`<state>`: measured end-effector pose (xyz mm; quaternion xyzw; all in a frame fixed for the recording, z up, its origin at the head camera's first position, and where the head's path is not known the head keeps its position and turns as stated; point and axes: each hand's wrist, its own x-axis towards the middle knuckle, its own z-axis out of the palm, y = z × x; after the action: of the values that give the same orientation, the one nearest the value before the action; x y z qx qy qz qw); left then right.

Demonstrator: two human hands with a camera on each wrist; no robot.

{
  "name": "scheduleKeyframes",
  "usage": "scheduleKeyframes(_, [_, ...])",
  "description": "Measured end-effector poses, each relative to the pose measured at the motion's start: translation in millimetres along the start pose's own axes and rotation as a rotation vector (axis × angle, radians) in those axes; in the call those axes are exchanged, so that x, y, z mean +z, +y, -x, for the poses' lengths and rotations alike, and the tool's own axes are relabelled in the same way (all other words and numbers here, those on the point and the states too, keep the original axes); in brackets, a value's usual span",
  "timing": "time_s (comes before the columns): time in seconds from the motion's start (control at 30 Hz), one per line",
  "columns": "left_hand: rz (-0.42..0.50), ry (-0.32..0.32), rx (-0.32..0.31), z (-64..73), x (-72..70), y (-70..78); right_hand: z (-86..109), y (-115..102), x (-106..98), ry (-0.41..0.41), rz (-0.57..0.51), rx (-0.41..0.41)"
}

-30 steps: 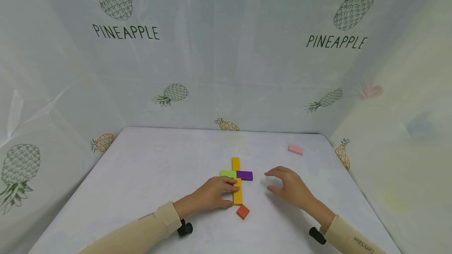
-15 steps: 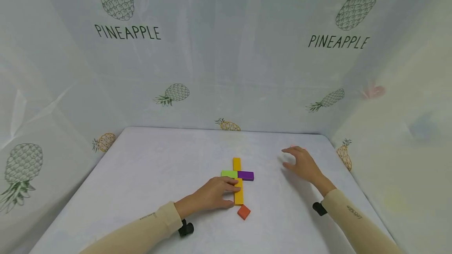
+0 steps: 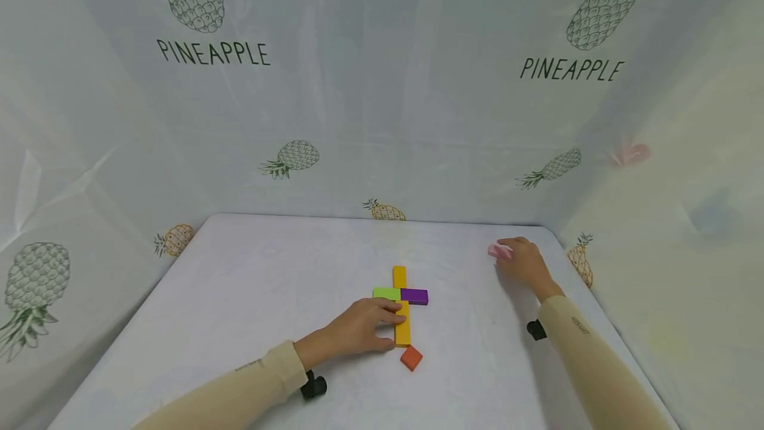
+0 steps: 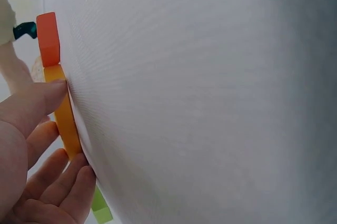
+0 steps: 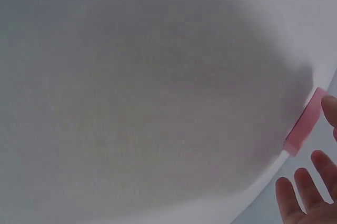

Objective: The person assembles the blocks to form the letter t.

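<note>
On the white table my left hand point(image 3: 365, 327) rests beside a long yellow block point(image 3: 402, 325), its fingertips on top and the thumb near the block's near end. A lime green block point(image 3: 386, 293) and a purple block point(image 3: 414, 296) lie side by side just beyond, with a shorter-looking yellow block point(image 3: 399, 277) behind them. An orange-red block point(image 3: 411, 358) sits turned at the near end. At the far right, my right hand point(image 3: 526, 264) reaches over a pink block point(image 3: 500, 252). In the right wrist view the pink block point(image 5: 306, 122) lies by the thumb, with the other fingers spread apart from it.
The white tabletop point(image 3: 286, 271) is bordered at the back and sides by a hanging sheet point(image 3: 382, 98) printed with pineapples. Black wrist cameras point(image 3: 314, 387) hang under both sleeves.
My right hand has moved away from the block figure, far to the right, and come to the pink block. The left hand and the blocks beside it have stayed put.
</note>
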<state>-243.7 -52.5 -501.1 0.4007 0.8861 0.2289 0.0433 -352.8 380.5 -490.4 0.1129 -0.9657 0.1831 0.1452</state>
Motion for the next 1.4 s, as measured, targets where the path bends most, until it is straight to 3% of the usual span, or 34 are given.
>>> scheduleKeyframes(0.23, [0.019,-0.004,-0.004,0.8,-0.4,-1.0,-0.7,4,-3,-0.044,0.02,0.094])
scheduleKeyframes(0.6, [0.023,-0.001,-0.012,0.6,-2.0,0.1,-6.1,8,0,-0.129,0.052,0.173])
scheduleKeyframes(0.77, [0.014,0.002,-0.012,0.6,-2.0,1.1,-8.4,11,2,-0.124,0.064,0.166])
scheduleKeyframes(1.03, [0.018,-0.002,-0.011,0.7,-2.1,2.6,-7.4,10,-1,-0.094,0.054,0.082])
scheduleKeyframes(1.4, [0.028,0.001,-0.022,1.3,-3.5,4.4,-10.6,13,-1,-0.135,0.03,0.088])
